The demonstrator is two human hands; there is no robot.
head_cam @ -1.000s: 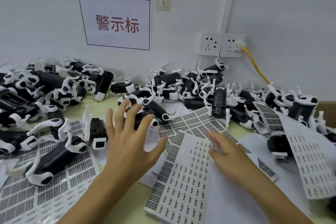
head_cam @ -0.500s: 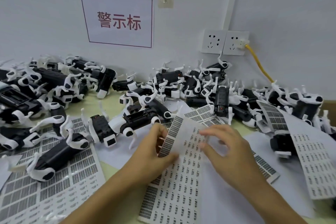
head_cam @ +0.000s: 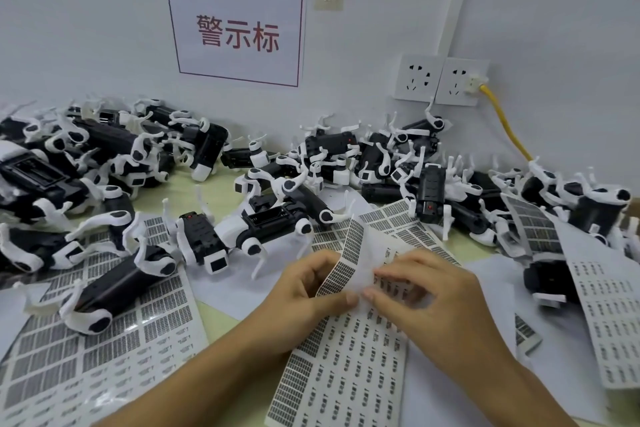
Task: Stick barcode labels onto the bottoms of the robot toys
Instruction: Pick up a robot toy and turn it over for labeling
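Two hands work at a sheet of barcode labels on a table crowded with toy robot dogs.

The left hand [head_cam: 311, 291] pinches the sheet [head_cam: 346, 367] at its curled-up top edge, thumb pressed on the paper and fingers curled behind it. The right hand [head_cam: 429, 298] has its thumb and fingertips closed on the same spot, just beside the left thumb; whether a single label is lifted cannot be told. The sheet's lower part lies flat on the table [head_cam: 225, 194] between the forearms. Black and white toys [head_cam: 204, 239] lie just beyond the hands, most on their backs, with more heaped along the wall. Other label sheets [head_cam: 104, 350] lie to the left and right. A red-lettered sign [head_cam: 239, 31] hangs on the wall.
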